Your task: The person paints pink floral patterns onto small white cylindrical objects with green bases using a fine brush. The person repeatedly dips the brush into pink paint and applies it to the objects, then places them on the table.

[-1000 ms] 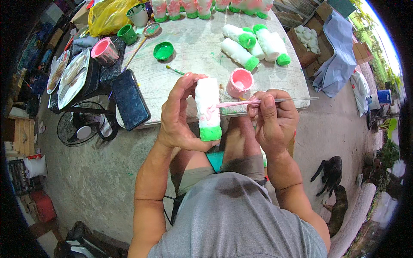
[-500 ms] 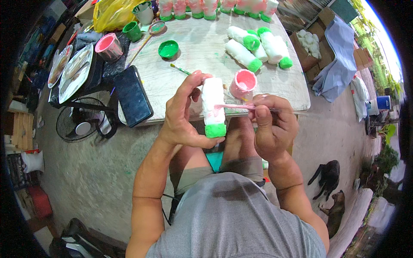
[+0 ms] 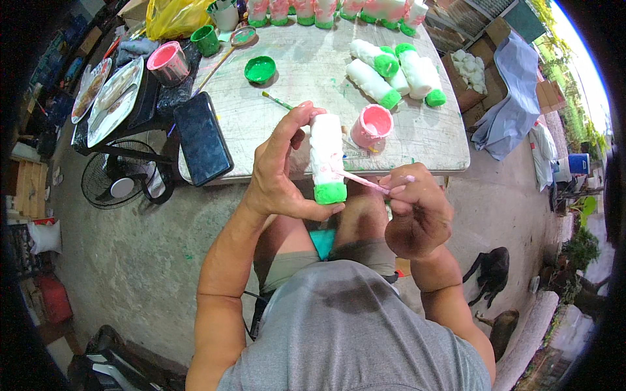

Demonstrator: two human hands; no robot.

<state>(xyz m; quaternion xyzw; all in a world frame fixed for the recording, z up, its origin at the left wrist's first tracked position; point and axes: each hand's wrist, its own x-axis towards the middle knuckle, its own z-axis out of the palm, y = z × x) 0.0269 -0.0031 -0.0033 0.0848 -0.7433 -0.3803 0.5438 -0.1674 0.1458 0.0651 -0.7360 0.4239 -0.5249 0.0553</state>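
My left hand (image 3: pixel 274 179) grips a lumpy white cylinder (image 3: pixel 326 146) upright between fingertips at its top and thumb at its base; the cylinder has a green lower band and pink strokes on its side. A pink-smeared brush (image 3: pixel 363 181) is pinched in my right hand (image 3: pixel 419 215), slanting up leftward so its tip meets the cylinder's side. Just beyond the brush, on the table, stands an open cup of pink paint (image 3: pixel 372 127). A green-handled brush (image 3: pixel 277 99) lies behind my left hand.
On the white table (image 3: pixel 424 153) are more green-ended cylinders (image 3: pixel 365 81), a standing row (image 3: pixel 326 16), green paint lid (image 3: pixel 259 70) and phone (image 3: pixel 202 140). A side stand holds plates (image 3: pixel 114 98); below is a fan (image 3: pixel 117 173). Dark dogs (image 3: pixel 489 274) lie right, beside boxes (image 3: pixel 482 49).
My right hand has moved lower, and the brush has gone from level to slanting. My left hand and the cylinder have shifted slightly rightward and up in the picture.
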